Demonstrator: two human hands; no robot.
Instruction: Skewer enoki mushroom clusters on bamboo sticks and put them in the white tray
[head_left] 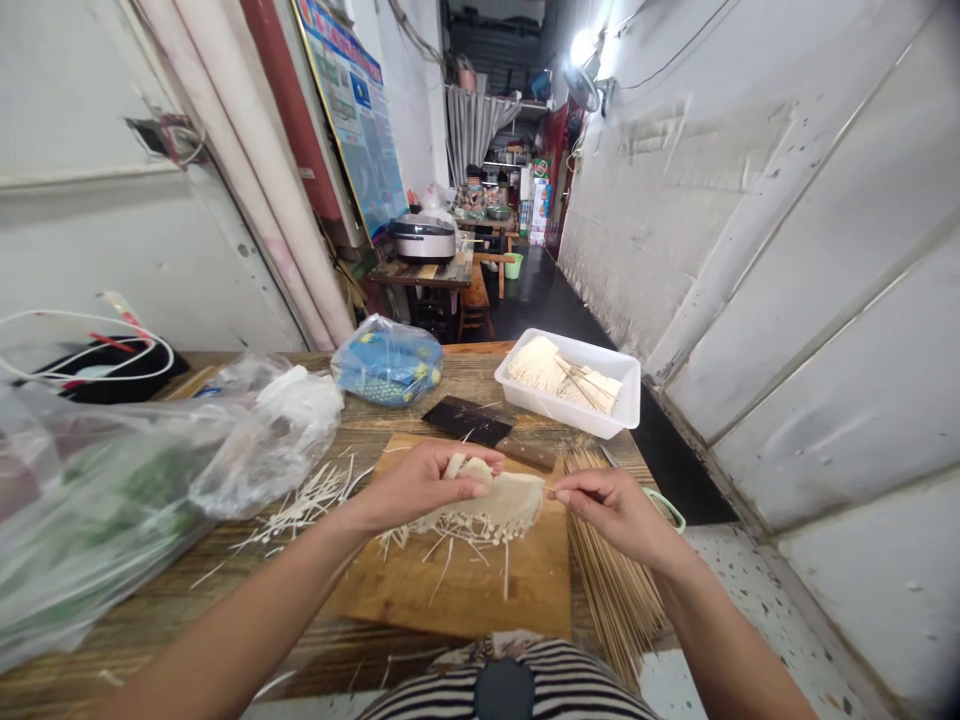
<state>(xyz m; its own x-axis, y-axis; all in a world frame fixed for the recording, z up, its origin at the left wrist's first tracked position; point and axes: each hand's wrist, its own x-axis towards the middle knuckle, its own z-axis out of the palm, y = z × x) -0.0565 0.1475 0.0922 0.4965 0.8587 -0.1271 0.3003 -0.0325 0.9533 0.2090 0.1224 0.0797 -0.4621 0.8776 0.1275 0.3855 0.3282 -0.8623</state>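
Observation:
My left hand (431, 485) is closed around pale enoki mushrooms (517, 500), their fan of thin stems and small caps spread to the right and down over a wooden cutting board (465, 590). Thumb and fingers of my right hand (611, 510) pinch a thin bamboo skewer at the right end of the mushrooms; most of it is hidden. Loose mushroom strands (307, 505) lie on the table left of the board. A cleaver (469, 420) with a wooden handle rests at the board's far edge. Beside the board on the right is a large bundle of bamboo skewers (615, 590).
A white plastic tub (630, 400) at the back right contains skewered mushrooms (540, 365). A blue-filled plastic bag (386, 365) and clear bags (112, 500) occupy the left side. Farther off are a rice cooker (424, 238) on another table and a seated person (472, 195).

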